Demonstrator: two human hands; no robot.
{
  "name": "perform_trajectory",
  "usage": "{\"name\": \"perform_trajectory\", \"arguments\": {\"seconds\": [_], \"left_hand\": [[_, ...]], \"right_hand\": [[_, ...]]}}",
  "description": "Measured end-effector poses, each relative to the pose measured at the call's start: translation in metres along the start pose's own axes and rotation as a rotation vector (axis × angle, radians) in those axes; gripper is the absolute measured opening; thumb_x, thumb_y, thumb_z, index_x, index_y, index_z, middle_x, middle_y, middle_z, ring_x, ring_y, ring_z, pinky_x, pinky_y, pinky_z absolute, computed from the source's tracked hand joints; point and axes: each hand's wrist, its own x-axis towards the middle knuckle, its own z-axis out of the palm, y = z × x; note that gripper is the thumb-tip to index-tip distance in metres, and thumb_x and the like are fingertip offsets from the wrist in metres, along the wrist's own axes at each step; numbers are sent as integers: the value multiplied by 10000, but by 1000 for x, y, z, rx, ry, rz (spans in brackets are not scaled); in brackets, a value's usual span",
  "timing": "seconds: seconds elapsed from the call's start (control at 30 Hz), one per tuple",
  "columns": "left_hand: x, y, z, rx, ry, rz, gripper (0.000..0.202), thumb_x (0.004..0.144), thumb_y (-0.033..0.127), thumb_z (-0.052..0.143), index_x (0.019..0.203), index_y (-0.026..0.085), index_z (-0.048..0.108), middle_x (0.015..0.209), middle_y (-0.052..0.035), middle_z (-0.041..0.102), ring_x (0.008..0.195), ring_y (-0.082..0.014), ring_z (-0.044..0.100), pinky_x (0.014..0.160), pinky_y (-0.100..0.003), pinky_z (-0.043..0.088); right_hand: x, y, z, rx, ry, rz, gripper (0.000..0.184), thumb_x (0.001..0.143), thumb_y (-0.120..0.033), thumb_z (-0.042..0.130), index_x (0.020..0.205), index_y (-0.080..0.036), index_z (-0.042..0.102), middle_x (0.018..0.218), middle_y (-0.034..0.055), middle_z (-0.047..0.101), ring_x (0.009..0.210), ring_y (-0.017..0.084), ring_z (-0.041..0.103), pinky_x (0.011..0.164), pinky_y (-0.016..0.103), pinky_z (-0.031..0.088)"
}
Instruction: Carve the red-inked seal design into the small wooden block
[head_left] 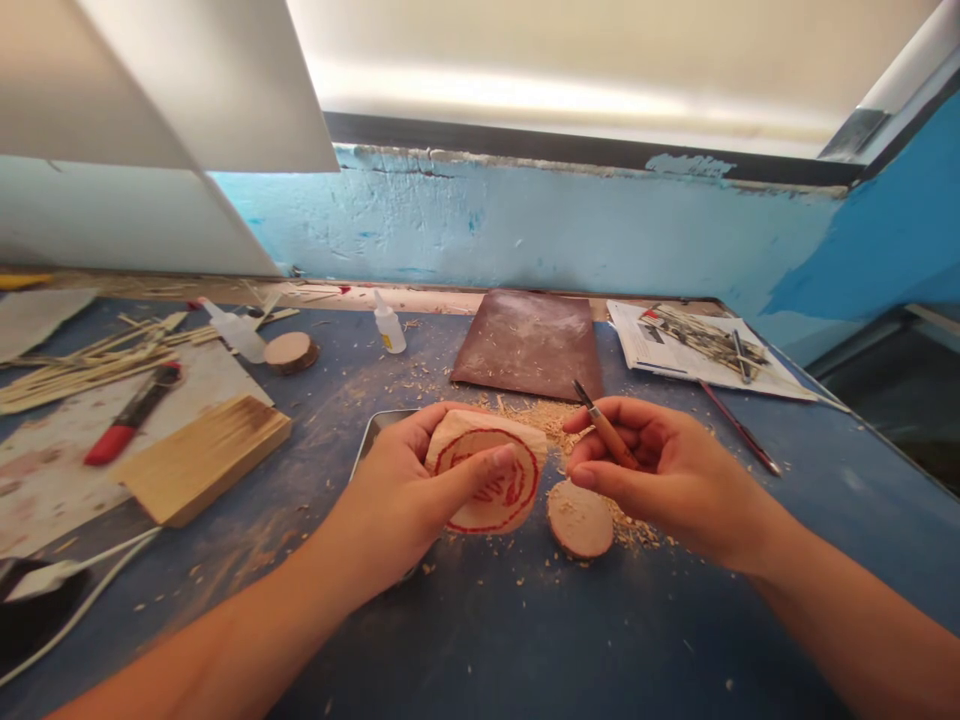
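Note:
My left hand (420, 475) grips a pale wood block (517, 440), its thumb lying across the face. A red circle with red marks inside is drawn on that face. In my right hand (652, 460) is a carving knife (611, 435) with a brown wooden handle and a dark tip pointing up and left; it is apart from the block. Below and between the hands, a round wood slice (579, 518) lies on the blue table (525, 640) among wood shavings (555, 420). A flat device with a metal rim (364, 440) is partly hidden behind my left hand.
Brown sandpaper (529, 340) lies at the back. To the left are a wooden block (206, 460), a red marker (135, 415), a wood slice (291, 352), thin sticks (97, 360) and glue bottles (390, 328). A paintbrush (739, 425) and papers (637, 340) lie right.

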Motion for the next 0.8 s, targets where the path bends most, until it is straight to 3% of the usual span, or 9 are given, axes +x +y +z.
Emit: {"name": "perform_trajectory", "arguments": {"seconds": [0.1, 0.27, 0.43, 0.53, 0.63, 0.73, 0.8], "left_hand": [[-1, -1, 0, -7, -2, 2, 366, 774, 318, 865, 1080, 187, 712, 988, -56, 816, 848, -227, 738, 734, -274, 556], [-2, -2, -2, -4, -5, 3, 359, 780, 308, 861, 1084, 190, 711, 986, -57, 814, 841, -222, 733, 720, -266, 551], [-4, -2, -2, 13, -2, 24, 332, 797, 315, 852, 1082, 206, 722, 975, -38, 816, 838, -213, 732, 723, -260, 550], [-4, -1, -1, 41, 5, 29, 348, 785, 347, 862, 1074, 207, 727, 983, -47, 820, 848, -232, 743, 726, -278, 559], [-3, 0, 0, 39, 4, 24, 362, 771, 361, 871, 1066, 206, 729, 983, -51, 822, 851, -239, 752, 733, -286, 568], [-3, 2, 0, 35, 5, 5, 362, 762, 356, 878, 1056, 207, 728, 972, -42, 820, 852, -232, 746, 737, -277, 564], [-3, 2, 0, 53, 9, -9, 366, 766, 370, 877, 1056, 205, 724, 971, -43, 815, 858, -230, 735, 740, -276, 556]], "right_hand": [[1, 3, -2, 4, 2, -10, 382, 843, -325, 847, 1170, -207, 689, 932, 34, 731, 807, 127, 692, 701, 224, 551], [0, 4, -1, -11, -3, -26, 349, 867, -234, 804, 1188, -212, 672, 948, 32, 738, 807, 112, 675, 702, 206, 537], [0, 1, 2, 41, -3, -22, 175, 890, -167, 710, 1026, -196, 604, 953, 37, 758, 555, 38, 517, 482, 163, 377], [1, 0, 1, 109, -5, 28, 145, 901, -232, 698, 922, -194, 559, 764, -7, 700, 455, 28, 435, 421, 165, 273], [3, 0, 0, 131, -18, 56, 240, 952, -420, 635, 908, -189, 590, 616, -10, 646, 402, 60, 452, 377, 182, 228], [5, 1, 0, 127, 12, 64, 370, 963, -539, 594, 887, -178, 624, 634, 15, 663, 393, 71, 473, 357, 198, 214], [5, 2, 1, 136, 34, 45, 320, 932, -497, 673, 910, -181, 628, 724, 19, 691, 411, 53, 459, 371, 198, 221]]}}
